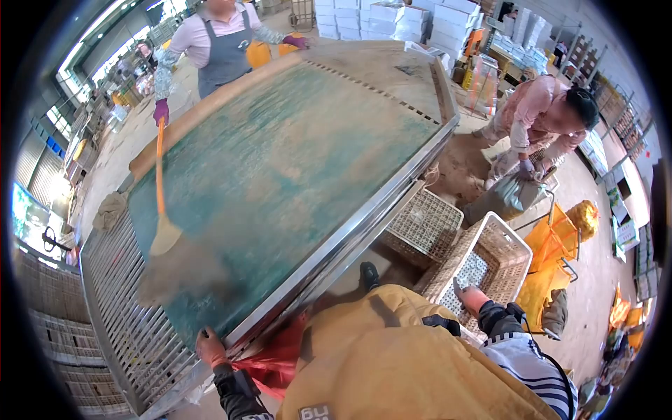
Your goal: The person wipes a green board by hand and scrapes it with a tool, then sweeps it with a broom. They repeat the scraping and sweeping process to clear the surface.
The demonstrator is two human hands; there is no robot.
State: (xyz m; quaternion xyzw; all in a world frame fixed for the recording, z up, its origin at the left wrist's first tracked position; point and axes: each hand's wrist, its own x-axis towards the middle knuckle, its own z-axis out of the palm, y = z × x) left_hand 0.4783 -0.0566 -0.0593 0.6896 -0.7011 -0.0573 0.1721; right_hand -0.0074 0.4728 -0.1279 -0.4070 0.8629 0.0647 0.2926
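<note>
Curling shut at table (294,161) rim: left hand (210,348), touching bag (276,358), bag half hidden by apron (392,357) | right hand (472,299) on crate (516,242) rim, grip unclear | crates: 2 | co-workers (224,42): 2, one cut off

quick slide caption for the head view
Left hand on the metal table rim, right hand at a white crate
</note>
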